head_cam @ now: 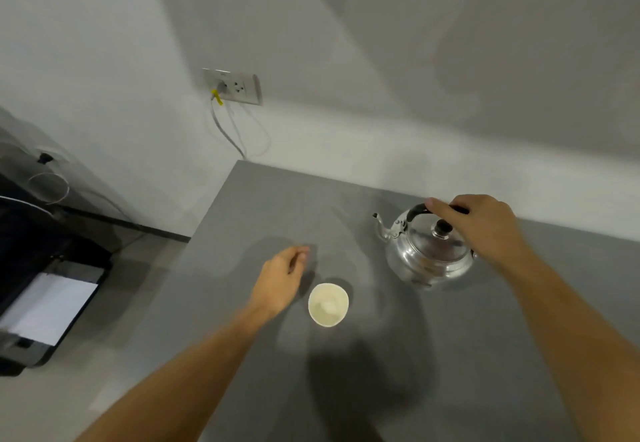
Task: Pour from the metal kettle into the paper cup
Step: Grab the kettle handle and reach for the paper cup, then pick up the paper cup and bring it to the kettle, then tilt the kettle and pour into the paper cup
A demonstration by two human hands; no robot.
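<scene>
A shiny metal kettle (427,254) with a black lid knob and a black handle stands upright on the grey table (381,372), its spout pointing left. My right hand (485,223) is closed over the kettle's handle from above. A white paper cup (328,304) stands upright to the kettle's left, nearer to me, with what looks like a little liquid in it. My left hand (282,273) hovers just left of the cup, not touching it, fingers loosely curled with nothing in them.
The table's left edge runs diagonally, with floor beyond it. A dark printer with white paper (48,306) sits on the floor at left. A wall socket (235,87) with hanging cables is behind the table's far corner. The white wall borders the table's back edge.
</scene>
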